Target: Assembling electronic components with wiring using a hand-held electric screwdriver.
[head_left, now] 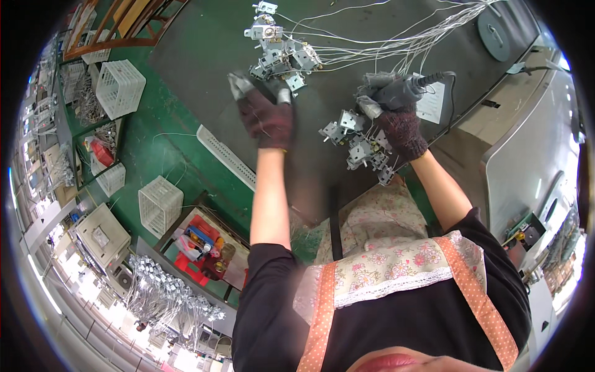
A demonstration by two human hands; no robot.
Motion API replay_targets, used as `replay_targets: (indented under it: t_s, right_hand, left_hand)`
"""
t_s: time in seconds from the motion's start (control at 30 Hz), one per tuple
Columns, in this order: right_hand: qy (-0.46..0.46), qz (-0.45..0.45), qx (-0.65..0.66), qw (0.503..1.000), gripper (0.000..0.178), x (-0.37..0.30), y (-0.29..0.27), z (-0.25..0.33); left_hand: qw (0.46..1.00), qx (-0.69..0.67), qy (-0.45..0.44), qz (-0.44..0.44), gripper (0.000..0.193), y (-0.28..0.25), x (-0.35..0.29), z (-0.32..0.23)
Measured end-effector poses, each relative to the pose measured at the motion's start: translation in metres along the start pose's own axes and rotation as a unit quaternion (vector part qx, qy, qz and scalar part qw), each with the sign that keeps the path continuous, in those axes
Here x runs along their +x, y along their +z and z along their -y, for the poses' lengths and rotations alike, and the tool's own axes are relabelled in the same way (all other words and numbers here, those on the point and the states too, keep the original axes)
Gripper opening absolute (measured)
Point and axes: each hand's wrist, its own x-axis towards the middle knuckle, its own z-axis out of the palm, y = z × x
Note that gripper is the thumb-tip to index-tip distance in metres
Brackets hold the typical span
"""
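Both my hands wear dark maroon knit gloves with pale wrapping on fingertips. My left hand is over the dark tabletop, thumb and fingers apart, just short of a cluster of small metal thermostat-like parts with thin white wires. I make out nothing held in it. On the right, my right hand is closed around a dark grey corded power tool, lying sideways; its working end is unclear. Beside that hand, toward me, lies a second group of the metal parts.
White wires stretch across the table to the far right, near a round grey disc. A printed sheet lies under the tool's cable. White plastic crates stand on the green floor at left, beyond a perforated white strip.
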Motion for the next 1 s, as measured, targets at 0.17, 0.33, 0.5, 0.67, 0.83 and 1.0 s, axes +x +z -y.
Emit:
replay_targets:
  t_s: [0.17, 0.33, 0.5, 0.67, 0.83, 1.0]
  right_hand:
    - [0.009, -0.018, 0.004, 1.0, 0.039, 0.005, 0.001, -0.008]
    - [-0.038, -0.06, 0.013, 0.997, 0.033, -0.001, -0.001, -0.014]
    - [-0.095, -0.019, -0.191, 0.977, 0.032, 0.002, -0.005, -0.004]
    - [-0.078, -0.076, -0.246, 0.963, 0.038, -0.028, -0.004, -0.015]
    - [-0.093, -0.024, -0.143, 0.985, 0.051, -0.051, 0.016, 0.058]
    - [-0.063, 0.136, 0.008, 0.989, 0.042, -0.057, 0.016, 0.03]
  left_hand:
    - [0.965, -0.188, -0.026, 0.179, 0.083, 0.01, 0.046, 0.047]
    - [0.883, -0.329, -0.166, 0.292, 0.074, -0.006, 0.029, 0.031]
    - [0.899, -0.327, -0.19, 0.221, 0.059, -0.031, -0.058, 0.0]
    - [0.989, -0.109, -0.038, 0.096, 0.05, -0.004, -0.11, -0.001]
    - [0.984, -0.123, -0.092, 0.093, 0.047, -0.006, -0.121, -0.015]
    - [0.986, -0.093, -0.081, 0.115, 0.056, -0.013, -0.126, -0.018]
